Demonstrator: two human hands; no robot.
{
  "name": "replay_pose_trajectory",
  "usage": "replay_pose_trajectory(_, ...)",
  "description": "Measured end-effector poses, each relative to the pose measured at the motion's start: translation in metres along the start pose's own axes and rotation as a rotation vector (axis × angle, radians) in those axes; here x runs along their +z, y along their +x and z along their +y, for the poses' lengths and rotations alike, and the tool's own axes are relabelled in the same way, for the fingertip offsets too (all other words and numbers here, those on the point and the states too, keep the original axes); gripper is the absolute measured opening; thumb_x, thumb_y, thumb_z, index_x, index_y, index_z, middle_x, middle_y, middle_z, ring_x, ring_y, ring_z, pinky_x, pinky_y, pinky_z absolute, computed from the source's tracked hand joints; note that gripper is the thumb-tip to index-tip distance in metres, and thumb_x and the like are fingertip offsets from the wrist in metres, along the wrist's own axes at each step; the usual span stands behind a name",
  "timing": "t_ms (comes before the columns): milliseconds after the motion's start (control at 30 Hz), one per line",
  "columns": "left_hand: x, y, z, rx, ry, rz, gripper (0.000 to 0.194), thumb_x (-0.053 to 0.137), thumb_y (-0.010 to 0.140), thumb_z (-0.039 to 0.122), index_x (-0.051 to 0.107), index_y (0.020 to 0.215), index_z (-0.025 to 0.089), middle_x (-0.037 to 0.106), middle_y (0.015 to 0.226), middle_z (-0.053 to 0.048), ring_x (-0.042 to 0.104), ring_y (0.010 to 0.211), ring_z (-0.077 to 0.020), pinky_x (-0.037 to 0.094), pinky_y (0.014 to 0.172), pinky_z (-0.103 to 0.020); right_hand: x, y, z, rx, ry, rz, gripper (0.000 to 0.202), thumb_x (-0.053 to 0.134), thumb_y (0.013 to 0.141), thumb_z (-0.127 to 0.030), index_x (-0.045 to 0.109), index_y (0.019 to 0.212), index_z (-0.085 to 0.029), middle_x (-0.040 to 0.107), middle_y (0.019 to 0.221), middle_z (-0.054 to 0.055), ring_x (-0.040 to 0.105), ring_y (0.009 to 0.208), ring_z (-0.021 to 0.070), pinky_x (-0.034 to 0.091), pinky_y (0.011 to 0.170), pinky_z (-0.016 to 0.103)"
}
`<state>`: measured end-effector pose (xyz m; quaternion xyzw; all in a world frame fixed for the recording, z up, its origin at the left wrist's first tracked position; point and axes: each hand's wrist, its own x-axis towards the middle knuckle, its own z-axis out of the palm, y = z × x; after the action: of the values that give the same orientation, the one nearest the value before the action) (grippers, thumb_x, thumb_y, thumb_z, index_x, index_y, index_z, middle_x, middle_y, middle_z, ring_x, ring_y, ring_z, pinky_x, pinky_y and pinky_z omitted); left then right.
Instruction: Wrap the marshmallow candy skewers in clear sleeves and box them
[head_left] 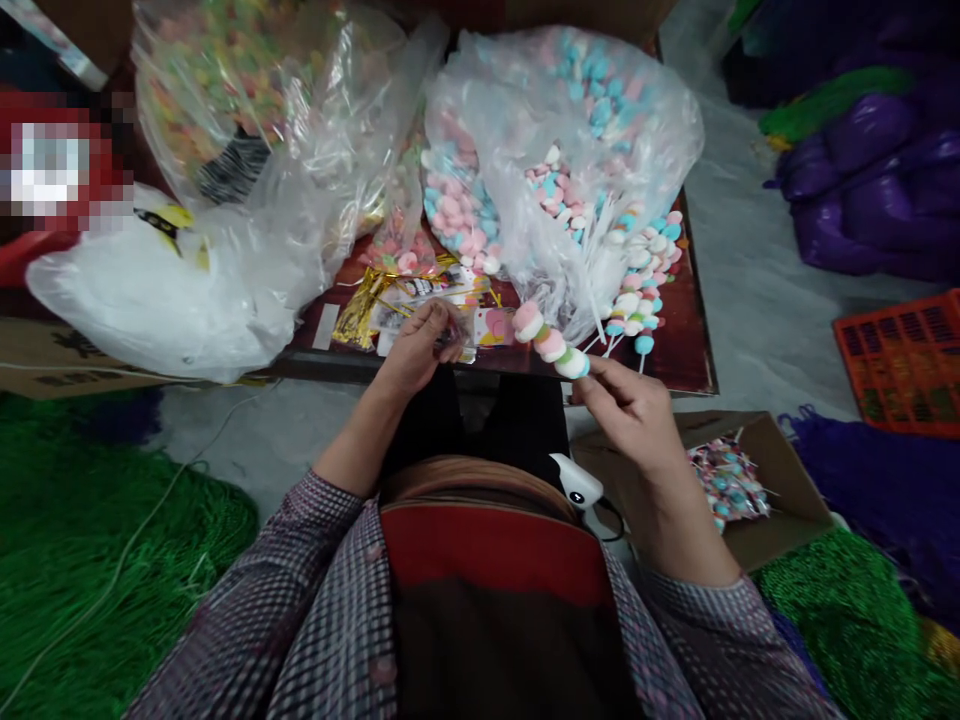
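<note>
My right hand (630,400) is closed on the lower end of a marshmallow skewer (551,346), a row of pink, white, green and blue sweets. The skewer tilts up to the left, over the table's front edge. My left hand (421,345) has its fingers pinched round a small clear plastic bag (460,328), though the bag's outline is hard to make out. Beside that hand lie gold twist ties (358,312) and a pink printed card (495,326). Several more marshmallow skewers (646,268) are piled just beyond my right hand.
A large bag of marshmallows (517,110) and a bag of gummy sweets (225,60) cover the back of the dark red table (686,350). A white plastic bag (172,310) sits left. An open cardboard box (795,505) with wrapped skewers and an orange crate (900,350) stand right.
</note>
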<state>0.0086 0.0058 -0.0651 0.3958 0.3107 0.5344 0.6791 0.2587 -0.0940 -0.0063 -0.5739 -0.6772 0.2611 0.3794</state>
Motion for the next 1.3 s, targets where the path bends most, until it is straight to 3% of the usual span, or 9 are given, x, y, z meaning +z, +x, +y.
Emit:
replay_pose_trajectory(167, -0.001, 0.003, 0.002, 0.001, 0.057, -0.005, 0.049, 0.083, 0.071, 0.066, 0.064, 0.074, 0.021, 0.052, 0.055, 0.006, 0.041, 0.039, -0.0037, 0.030, 0.037, -0.017, -0.009, 0.005, 0.011, -0.128, -0.114, -0.017, 0.028, 0.056, 0.091, -0.024, 0.079, 0.107, -0.024, 0.076, 0.077, 0.002, 0.068, 0.065, 0.0150, 0.052, 0.063, 0.029)
replay_pose_trajectory(400, 0.002, 0.004, 0.008, -0.034, 0.134, 0.016, 0.052, 0.088, 0.064, 0.066, 0.066, 0.070, 0.019, 0.051, 0.058, 0.006, 0.037, 0.043, -0.0030, 0.027, 0.036, -0.016, -0.021, 0.005, 0.023, -0.135, -0.191, 0.012, 0.022, 0.061, 0.096, -0.034, 0.081, 0.091, -0.026, 0.073, 0.073, 0.002, 0.065, 0.064, 0.0147, 0.051, 0.061, 0.029)
replay_pose_trajectory(667, -0.008, 0.009, 0.009, -0.037, 0.234, -0.090, 0.043, 0.083, 0.076, 0.059, 0.070, 0.074, 0.019, 0.050, 0.057, 0.004, 0.038, 0.042, -0.0040, 0.025, 0.038, -0.019, -0.024, 0.006, 0.035, -0.144, -0.169, 0.035, 0.014, 0.067, 0.093, -0.029, 0.081, 0.093, -0.027, 0.074, 0.081, 0.004, 0.067, 0.074, 0.0173, 0.055, 0.068, 0.034)
replay_pose_trajectory(900, -0.003, 0.009, 0.007, -0.011, 0.305, 0.062, 0.033, 0.075, 0.091, 0.035, 0.062, 0.065, 0.018, 0.048, 0.059, 0.004, 0.034, 0.044, -0.0044, 0.024, 0.041, -0.020, -0.010, 0.003, 0.040, -0.145, -0.299, 0.168, 0.010, 0.070, 0.091, -0.028, 0.080, 0.091, -0.027, 0.071, 0.084, 0.003, 0.065, 0.076, 0.0173, 0.055, 0.066, 0.033)
replay_pose_trajectory(1100, -0.003, 0.003, 0.015, 0.123, 0.533, 0.018, 0.026, 0.074, 0.091, 0.032, 0.068, 0.070, 0.017, 0.057, 0.064, 0.001, 0.051, 0.063, -0.0104, 0.041, 0.061, -0.024, -0.005, 0.003, 0.039, -0.170, -0.303, 0.244, 0.011, 0.070, 0.092, -0.032, 0.079, 0.089, -0.026, 0.071, 0.083, 0.003, 0.065, 0.076, 0.0173, 0.054, 0.067, 0.033)
replay_pose_trajectory(1300, -0.002, 0.000, 0.020, 0.276, 0.710, 0.026, 0.024, 0.069, 0.094, 0.039, 0.071, 0.077, 0.023, 0.064, 0.072, 0.000, 0.056, 0.073, -0.0151, 0.045, 0.074, -0.029, -0.003, -0.001, 0.041, -0.146, -0.266, 0.267, 0.011, 0.070, 0.090, -0.031, 0.078, 0.085, -0.026, 0.068, 0.081, 0.003, 0.064, 0.077, 0.0189, 0.053, 0.068, 0.035)
